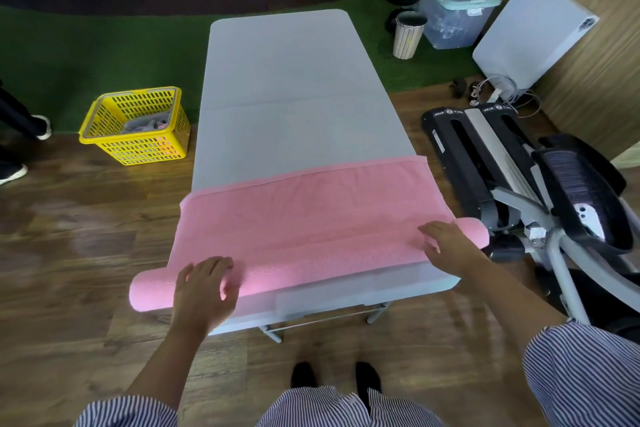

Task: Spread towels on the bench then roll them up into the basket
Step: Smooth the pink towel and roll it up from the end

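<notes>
The left hand (204,282) lies palm-down on the rolled near edge of the pink towel (304,215), fingers loosely spread and curved over the top of the roll, close to its left end. The right hand (446,239) rests the same way near the right end, fingers spread and flat on the cloth. Neither pinches the towel; both press on it from above.

The roll runs crosswise to the worktop (294,80), its long axis going left to right and slightly skewed, the right end lying farther from the person than the left. Both ends stick out past the worktop's sides. Beyond the hands the unrolled part lies flat, reaching to a far hem about halfway up the worktop, so the roll has most of the towel yet to take in.

The push, I judge, must go straight away from the body, and the left side needs to catch up to keep the roll even.

The yellow basket (104,140) stands on the floor off the worktop's left side, nearer the left hand, with some greyish cloth in it.
</notes>
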